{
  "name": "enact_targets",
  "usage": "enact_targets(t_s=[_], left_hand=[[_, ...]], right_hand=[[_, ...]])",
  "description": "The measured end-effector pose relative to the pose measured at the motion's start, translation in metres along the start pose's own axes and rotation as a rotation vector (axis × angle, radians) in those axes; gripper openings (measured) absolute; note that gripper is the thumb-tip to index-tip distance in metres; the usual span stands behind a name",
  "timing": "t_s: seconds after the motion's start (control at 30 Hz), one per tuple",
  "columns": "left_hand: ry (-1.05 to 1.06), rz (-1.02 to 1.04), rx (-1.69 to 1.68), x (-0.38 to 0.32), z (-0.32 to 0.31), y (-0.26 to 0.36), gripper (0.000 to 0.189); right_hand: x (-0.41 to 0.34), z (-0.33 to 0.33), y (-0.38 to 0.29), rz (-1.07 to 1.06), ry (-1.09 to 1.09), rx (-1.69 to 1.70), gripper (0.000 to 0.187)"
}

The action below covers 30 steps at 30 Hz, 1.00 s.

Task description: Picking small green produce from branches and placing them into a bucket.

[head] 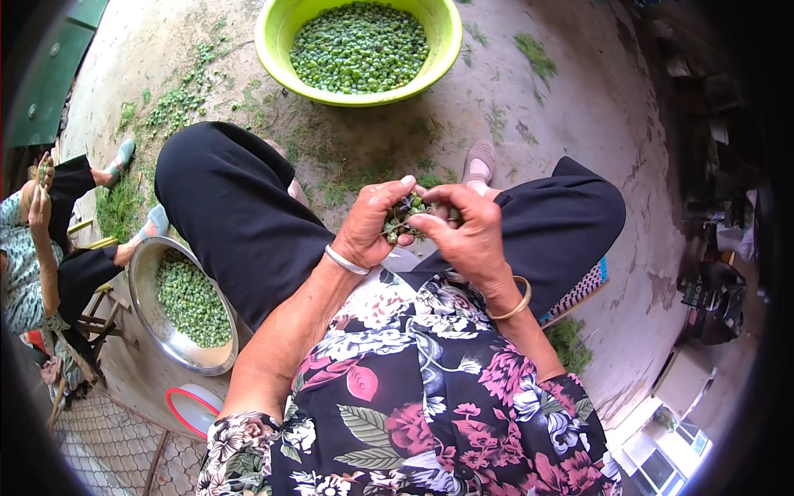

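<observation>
In front of my lap, my left hand (366, 226) cups a small clump of green berries or pods with thin stems (403, 214). My right hand (474, 229) meets it from the other side, thumb and forefinger pinching at the clump. A few green bits also show under its curled fingers. Beyond my knees stands a lime-green plastic basin (360, 97) holding a heap of small green berries or pods (360, 49). To the left of my leg, a metal basin (139, 291) holds more of the same kind (189, 301).
Feathery green sprigs (535, 56) and loose green bits (177, 108) litter the concrete floor (595, 124). At far left another person (31, 248) sits with raised hands holding something green. A red-rimmed white container (193, 409) is behind the metal basin. A patterned seat edge (577, 294) shows beside my right leg.
</observation>
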State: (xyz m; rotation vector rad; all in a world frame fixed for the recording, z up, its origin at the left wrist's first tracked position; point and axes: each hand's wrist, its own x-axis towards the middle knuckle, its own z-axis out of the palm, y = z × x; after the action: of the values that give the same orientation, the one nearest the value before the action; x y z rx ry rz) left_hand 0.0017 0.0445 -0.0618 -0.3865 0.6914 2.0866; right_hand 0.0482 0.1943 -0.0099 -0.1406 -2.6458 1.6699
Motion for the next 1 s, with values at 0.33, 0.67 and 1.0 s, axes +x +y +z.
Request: enact_targets(t_s=[0.33,0.67,1.0], left_hand=[[-0.057,0.022,-0.087,0.002,-0.006,0.000,0.038],[-0.146,-0.079,-0.364,0.010,-0.017,-0.006,0.036],[-0.059,-0.071,-0.335,0.008,-0.010,-0.002,0.039]], right_hand=[[0.000,-0.004,0.001,0.114,0.233,-0.058,0.022],[-0.002,0.004,0.016,-0.239,0.086,-0.226,0.019],[-0.003,-0.021,0.016,0.076,0.222,-0.131,0.014]])
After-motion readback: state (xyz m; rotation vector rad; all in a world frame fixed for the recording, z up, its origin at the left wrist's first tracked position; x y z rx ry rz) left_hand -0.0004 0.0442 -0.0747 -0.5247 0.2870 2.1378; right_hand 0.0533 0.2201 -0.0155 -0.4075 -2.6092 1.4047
